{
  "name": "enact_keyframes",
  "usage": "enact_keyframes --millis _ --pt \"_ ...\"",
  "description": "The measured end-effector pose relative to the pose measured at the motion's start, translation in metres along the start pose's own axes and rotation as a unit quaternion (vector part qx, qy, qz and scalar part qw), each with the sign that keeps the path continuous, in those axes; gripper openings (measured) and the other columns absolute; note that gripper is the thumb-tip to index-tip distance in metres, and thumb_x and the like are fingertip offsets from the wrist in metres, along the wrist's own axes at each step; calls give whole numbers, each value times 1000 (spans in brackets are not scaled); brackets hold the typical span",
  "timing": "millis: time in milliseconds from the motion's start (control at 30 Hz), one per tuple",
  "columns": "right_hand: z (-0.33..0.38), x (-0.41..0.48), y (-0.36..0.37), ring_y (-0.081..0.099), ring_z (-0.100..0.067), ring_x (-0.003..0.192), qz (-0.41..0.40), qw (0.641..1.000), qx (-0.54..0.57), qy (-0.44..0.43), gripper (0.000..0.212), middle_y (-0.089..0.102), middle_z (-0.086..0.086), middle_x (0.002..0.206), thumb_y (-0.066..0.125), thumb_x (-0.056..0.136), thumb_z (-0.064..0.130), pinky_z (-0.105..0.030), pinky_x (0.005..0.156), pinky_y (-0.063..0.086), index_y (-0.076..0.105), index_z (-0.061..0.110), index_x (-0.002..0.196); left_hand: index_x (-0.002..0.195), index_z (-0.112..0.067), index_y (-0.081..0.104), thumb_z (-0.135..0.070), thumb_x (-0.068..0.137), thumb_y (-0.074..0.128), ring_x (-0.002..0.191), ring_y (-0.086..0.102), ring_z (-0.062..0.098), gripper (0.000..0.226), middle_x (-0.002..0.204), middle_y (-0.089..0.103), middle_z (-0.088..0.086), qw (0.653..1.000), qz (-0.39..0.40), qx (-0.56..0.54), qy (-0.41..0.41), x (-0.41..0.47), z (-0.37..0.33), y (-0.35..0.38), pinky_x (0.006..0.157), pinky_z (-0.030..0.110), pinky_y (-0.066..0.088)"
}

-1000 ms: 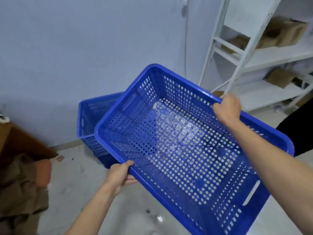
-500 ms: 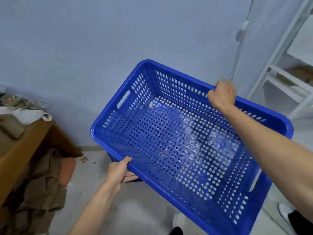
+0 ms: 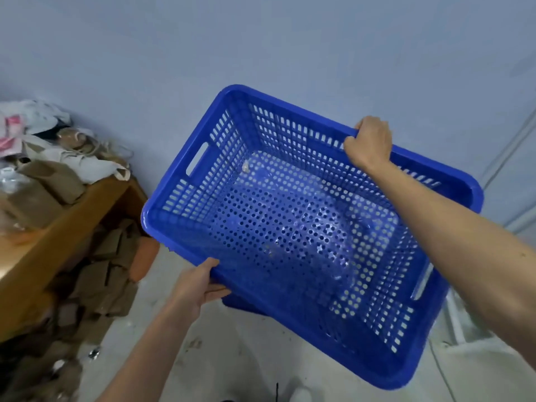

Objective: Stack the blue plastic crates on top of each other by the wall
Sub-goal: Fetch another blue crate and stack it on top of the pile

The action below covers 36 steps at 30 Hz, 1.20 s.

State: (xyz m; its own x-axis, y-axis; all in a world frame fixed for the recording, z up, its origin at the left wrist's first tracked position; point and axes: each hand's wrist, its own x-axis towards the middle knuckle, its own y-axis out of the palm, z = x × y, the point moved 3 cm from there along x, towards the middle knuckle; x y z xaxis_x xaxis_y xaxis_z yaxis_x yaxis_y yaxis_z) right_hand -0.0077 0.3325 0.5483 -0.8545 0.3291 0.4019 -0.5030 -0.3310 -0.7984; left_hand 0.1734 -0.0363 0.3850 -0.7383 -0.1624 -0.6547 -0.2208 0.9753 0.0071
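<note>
Presently listed, one blue crate (image 3: pixel 304 227): perforated plastic, open top facing the camera, held off the floor and tilted, its far end at about 11 o'clock toward the wall (image 3: pixel 261 47), its near end at about 5 o'clock. Slot handles show in both short ends. A small pale scrap (image 3: pixel 245 167) lies on the crate's floor near the far end.

Left hand (image 3: pixel 194 285): at about 7 o'clock of the crate, closed on the rim of the near long side, thumb over the top edge, fingers curled beneath.

Right hand (image 3: pixel 368 143): at about 1 o'clock, fist closed over the rim of the far long side, forearm crossing above the crate's interior.

Second crate (image 3: pixel 240 304): blue, only a small part visible below the held one, at about 6 o'clock of the left hand. Whether the two touch cannot be told.

Wooden table (image 3: pixel 66 227): at 9 o'clock, against the wall, loaded with brown paper bags (image 3: pixel 49 181) and white cloth items (image 3: pixel 81 163).

Cardboard pieces (image 3: pixel 95 285): heaped under and beside the table, with an orange rounded object (image 3: pixel 145 256) among them.

Floor (image 3: pixel 232 358): pale concrete, speckled with bits of debris.

White frame (image 3: pixel 461 323): partly visible at 4 o'clock, behind the crate.
</note>
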Motion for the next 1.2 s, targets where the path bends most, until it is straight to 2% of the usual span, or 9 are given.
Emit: enact_keyframes --millis 133,267,433,533,700,833,933,1100,1200 --pt "23 28 45 54 -26 59 36 999 14 -8 12 50 -6 54 48 61 -3 -36 51 47 47 8 55 122 -10 53 -21 98 60 95 72 39 28 114 68 18 998 -18 -35 -40 18 -3 -1 58 38 65" --pt "40 48 85 61 -31 83 49 999 0 -6 11 67 -10 84 54 70 0 -43 74 55 62 5 75 122 -8 55 -20 98 59 96 73 39 27 117 68 19 996 -23 -61 -59 41 -2 -4 75 46 63" --pt "62 66 119 63 -34 77 63 997 -45 -5 12 68 -13 74 55 69 -1 -45 73 56 68 0 71 116 -8 59 -23 97 60 80 77 33 24 104 73 17 994 -27 -72 -80 62 0 -1 56 35 63" --pt "66 74 135 63 -35 84 69 996 -58 3 14 68 -13 80 56 72 -1 -44 77 55 69 1 75 108 -5 61 -21 96 61 73 77 32 20 99 72 19 993 -33 -74 -91 74 -3 -1 57 37 63" --pt "60 87 163 62 -37 86 95 993 -71 1 14 68 -17 86 54 76 3 -45 81 54 68 3 76 95 -4 64 -17 94 61 56 74 27 14 62 75 11 993 -50 -74 -74 88 -8 4 56 36 62" --pt "49 99 177 61 -38 90 105 992 -76 -6 13 68 -18 94 54 80 8 -46 84 52 66 3 84 94 -2 69 -17 92 61 68 78 31 17 70 79 10 993 -56 -71 -69 93 -12 15 56 33 61" --pt "43 110 188 58 -38 96 113 991 -72 -16 14 65 -17 103 55 81 9 -46 86 50 64 4 91 91 -1 69 -16 90 63 68 78 32 16 69 79 11 990 -75 -85 -80 96 -13 25 52 32 61" --pt "34 128 207 53 -37 107 154 985 -73 -34 25 58 -17 118 56 85 9 -47 93 44 62 6 109 88 1 71 -20 88 67 68 78 33 21 71 79 14 987 -94 -86 -93 103 -19 40 64 43 64" --pt "31 139 217 50 -37 110 183 979 -77 -49 32 55 -18 121 54 84 6 -48 94 45 60 5 115 84 4 71 -19 87 69 62 77 32 23 67 77 17 984 -116 -100 -89 105 -20 51 55 36 62"
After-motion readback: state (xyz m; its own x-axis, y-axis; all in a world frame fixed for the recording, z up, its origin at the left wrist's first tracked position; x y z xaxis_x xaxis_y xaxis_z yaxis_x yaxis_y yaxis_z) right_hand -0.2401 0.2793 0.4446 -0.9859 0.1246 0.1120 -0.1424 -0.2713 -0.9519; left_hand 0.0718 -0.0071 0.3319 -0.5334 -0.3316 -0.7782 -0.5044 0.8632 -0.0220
